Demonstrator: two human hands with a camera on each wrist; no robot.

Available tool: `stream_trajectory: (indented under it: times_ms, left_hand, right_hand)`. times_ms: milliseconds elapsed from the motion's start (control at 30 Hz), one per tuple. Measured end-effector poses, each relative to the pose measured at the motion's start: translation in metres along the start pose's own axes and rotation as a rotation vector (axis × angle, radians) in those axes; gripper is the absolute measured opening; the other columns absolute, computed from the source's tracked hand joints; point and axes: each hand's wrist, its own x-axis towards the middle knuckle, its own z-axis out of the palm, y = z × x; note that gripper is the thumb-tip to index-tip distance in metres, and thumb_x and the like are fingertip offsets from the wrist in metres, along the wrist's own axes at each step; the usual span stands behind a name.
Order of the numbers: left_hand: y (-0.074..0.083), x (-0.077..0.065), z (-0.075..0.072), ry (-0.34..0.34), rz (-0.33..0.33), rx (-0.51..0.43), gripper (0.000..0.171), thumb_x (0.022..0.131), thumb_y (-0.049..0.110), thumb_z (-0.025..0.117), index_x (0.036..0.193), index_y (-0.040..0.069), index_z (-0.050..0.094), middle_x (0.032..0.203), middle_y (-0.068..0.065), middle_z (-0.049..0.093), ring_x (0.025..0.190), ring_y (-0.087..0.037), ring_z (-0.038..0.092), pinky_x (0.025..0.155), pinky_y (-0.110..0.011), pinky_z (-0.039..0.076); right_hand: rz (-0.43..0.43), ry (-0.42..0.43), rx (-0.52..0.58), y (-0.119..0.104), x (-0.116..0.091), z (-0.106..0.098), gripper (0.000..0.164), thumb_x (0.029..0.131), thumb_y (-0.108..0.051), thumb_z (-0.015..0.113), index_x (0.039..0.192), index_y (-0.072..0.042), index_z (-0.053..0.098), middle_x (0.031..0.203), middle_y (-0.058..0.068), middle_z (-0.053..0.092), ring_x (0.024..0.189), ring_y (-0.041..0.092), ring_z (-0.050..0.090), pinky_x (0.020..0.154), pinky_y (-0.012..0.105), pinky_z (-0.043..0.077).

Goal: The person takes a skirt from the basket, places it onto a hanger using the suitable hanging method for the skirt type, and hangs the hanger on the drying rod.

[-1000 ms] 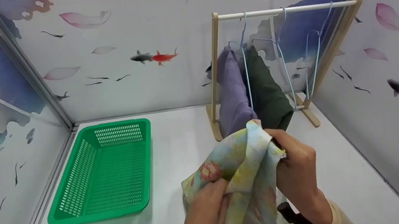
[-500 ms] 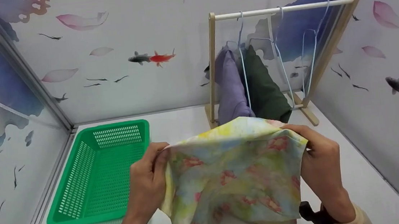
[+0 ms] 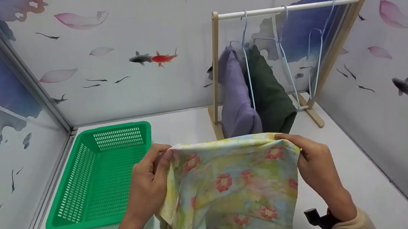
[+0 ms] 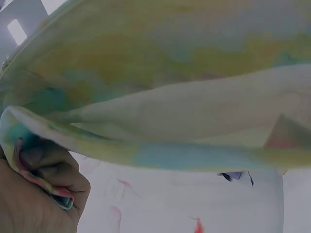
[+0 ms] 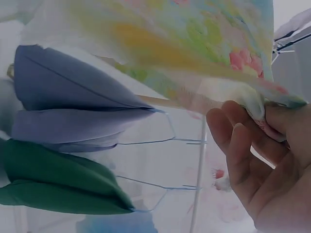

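A light floral garment (image 3: pixel 232 185) in yellow, blue and green with red flowers is stretched between both hands in front of the body. My left hand (image 3: pixel 149 182) pinches its top left corner between thumb and fingers. At the top right corner, my right hand (image 3: pixel 317 167) grips the edge, thumb on top. Seen from the left wrist, the cloth's edge (image 4: pixel 194 155) runs as a band away from the left fist (image 4: pixel 48 179), with a second layer behind it. In the right wrist view, the right thumb presses the cloth while the other fingers (image 5: pixel 238 150) bend below.
A green plastic basket (image 3: pixel 147 141) stands on the white table (image 3: pixel 183 125) at the left. Behind the garment is a clothes rack (image 3: pixel 218 72) with a purple garment (image 3: pixel 235 97), a dark green garment (image 3: pixel 270 90) and a bare light-blue hanger (image 3: pixel 319 60). Printed walls enclose the table.
The left hand has come out of the bunched cloth, moved left and taken its other corner. The garment has spread wide and its top edge has sunk slightly.
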Motion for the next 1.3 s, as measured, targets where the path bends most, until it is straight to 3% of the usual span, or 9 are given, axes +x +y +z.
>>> stream_trajectory:
  times_ms: [200,333,433,567,767,900,1067,1200,1300]
  left_hand:
    - [-0.003,-0.001,0.003,0.002,-0.039,-0.043,0.014,0.097,0.021,0.046,0.101,0.016,0.058,0.076,-0.002,0.062,0.054,-0.015,0.056,0.043,-0.030,0.046]
    - [0.010,0.000,0.008,-0.009,-0.077,-0.174,0.012,0.098,0.012,0.043,0.101,0.002,0.050,0.065,-0.013,0.056,0.050,-0.021,0.055,0.043,-0.031,0.046]
    - [0.023,0.001,0.013,-0.028,-0.113,-0.250,0.012,0.099,0.009,0.040,0.104,-0.002,0.042,0.068,-0.018,0.055,0.052,-0.023,0.057,0.047,-0.033,0.048]
    - [0.034,0.002,0.019,-0.037,-0.139,-0.276,0.020,0.099,0.008,0.040,0.118,0.002,0.039,0.085,-0.022,0.059,0.064,-0.024,0.060,0.056,-0.035,0.052]
    - [0.038,0.001,0.026,-0.003,-0.114,-0.245,0.020,0.097,0.008,0.045,0.110,0.009,0.061,0.092,-0.013,0.060,0.057,-0.017,0.051,0.048,-0.028,0.047]
    - [0.031,-0.001,0.036,-0.046,-0.091,-0.259,0.019,0.096,0.013,0.049,0.106,0.010,0.065,0.088,-0.005,0.060,0.052,-0.016,0.044,0.045,-0.025,0.040]
    - [0.027,-0.009,0.046,-0.122,-0.112,-0.222,0.020,0.095,0.025,0.051,0.109,0.020,0.065,0.088,0.002,0.062,0.053,-0.016,0.049,0.045,-0.026,0.044]
    - [0.028,-0.013,0.049,-0.169,-0.107,-0.228,0.019,0.095,0.026,0.052,0.110,0.022,0.064,0.087,0.001,0.065,0.053,-0.022,0.054,0.045,-0.031,0.048]
    - [0.024,-0.015,0.050,-0.217,-0.047,-0.269,0.021,0.093,0.022,0.055,0.112,0.017,0.062,0.084,-0.003,0.066,0.052,-0.023,0.057,0.045,-0.032,0.049]
  right_hand:
    - [-0.003,-0.155,-0.167,0.006,-0.006,0.003,0.061,0.085,0.005,0.060,0.136,-0.024,0.045,0.123,0.002,0.055,0.101,0.023,0.057,0.070,0.038,0.049]
    - [-0.062,-0.193,-0.230,-0.009,-0.011,0.006,0.062,0.087,0.000,0.060,0.141,-0.020,0.037,0.128,0.007,0.048,0.109,0.025,0.050,0.075,0.041,0.047]
    - [-0.111,-0.179,-0.145,-0.029,-0.013,0.009,0.057,0.087,-0.009,0.063,0.138,-0.021,0.042,0.129,0.000,0.047,0.115,0.017,0.046,0.086,0.034,0.043]
    - [-0.189,-0.184,0.016,-0.057,-0.015,0.011,0.048,0.086,-0.013,0.065,0.131,-0.021,0.051,0.126,-0.008,0.049,0.114,0.010,0.047,0.092,0.022,0.038]
    - [-0.292,-0.216,0.247,-0.088,-0.022,0.022,0.056,0.076,-0.014,0.075,0.127,-0.013,0.052,0.120,-0.002,0.054,0.105,0.014,0.054,0.082,0.023,0.044]
    - [-0.353,-0.136,0.175,-0.099,-0.022,0.034,0.064,0.075,-0.026,0.077,0.130,-0.008,0.049,0.121,0.000,0.054,0.102,0.014,0.054,0.080,0.026,0.046]
    - [-0.425,0.053,0.014,-0.105,-0.014,0.041,0.039,0.090,-0.031,0.059,0.121,-0.008,0.058,0.113,-0.001,0.059,0.095,0.015,0.056,0.079,0.028,0.046]
    - [-0.436,0.127,0.057,-0.105,-0.008,0.038,0.025,0.096,-0.023,0.049,0.109,-0.008,0.065,0.100,-0.003,0.065,0.082,0.012,0.059,0.071,0.027,0.049]
    - [-0.442,0.134,0.113,-0.103,-0.006,0.036,0.022,0.097,-0.019,0.048,0.103,-0.008,0.067,0.094,-0.003,0.066,0.076,0.010,0.059,0.065,0.025,0.051]
